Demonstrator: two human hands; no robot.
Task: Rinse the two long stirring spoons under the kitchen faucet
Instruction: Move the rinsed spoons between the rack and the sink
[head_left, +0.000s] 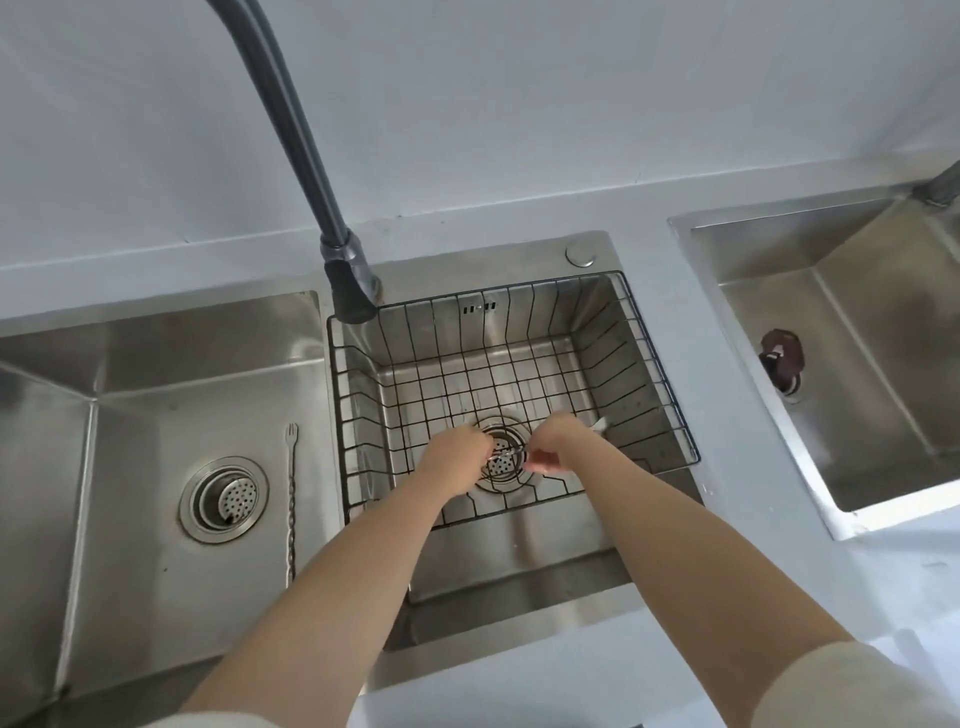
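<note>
Head view: your left hand and right hand, fingers clamped on one spoon over drain; faucet dry; second utensil left of drain, untouched; rinsing pending.

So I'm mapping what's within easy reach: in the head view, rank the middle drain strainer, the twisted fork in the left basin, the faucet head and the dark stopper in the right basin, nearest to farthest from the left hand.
1. Middle drain strainer: just right of the left hand, below it.
2. Twisted fork: left basin.
3. Faucet head: behind, above the basket rim.
4. Dark stopper: right basin.
</note>
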